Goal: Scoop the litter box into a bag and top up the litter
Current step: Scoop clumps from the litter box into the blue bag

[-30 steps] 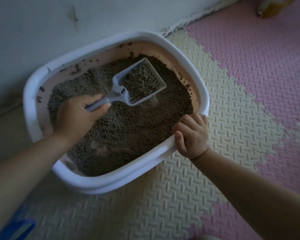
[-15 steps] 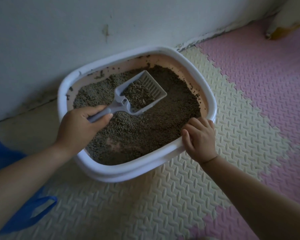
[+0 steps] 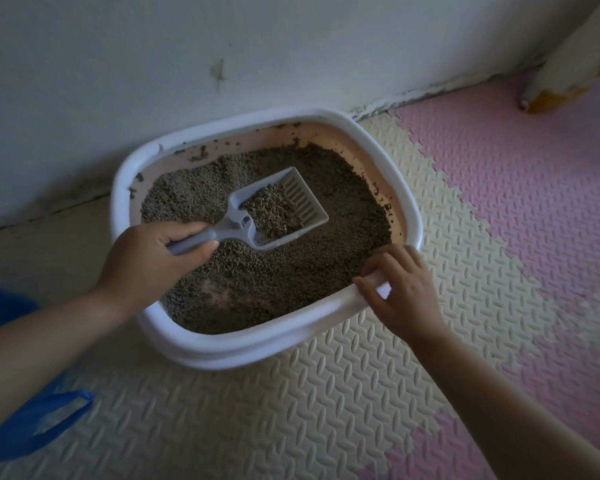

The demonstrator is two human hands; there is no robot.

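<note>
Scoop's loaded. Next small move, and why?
Probably swing the grey slotted plastic scoop left toward the blue plastic bag and tip it: the left hand grips its handle, litter sits in it above the white-rimmed litter box, and the right hand steadies the near rim.

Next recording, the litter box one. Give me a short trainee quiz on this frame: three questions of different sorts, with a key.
1. Fill the gap: the right hand holds the litter box by its near ____.
2. True or false: the scoop gripped by the left hand is empty.
3. Where is the blue bag?
A. inside the box
B. on the floor mat, lower left of the view
C. in the right hand
Key: 1. rim. 2. False, it holds litter. 3. B.
</note>
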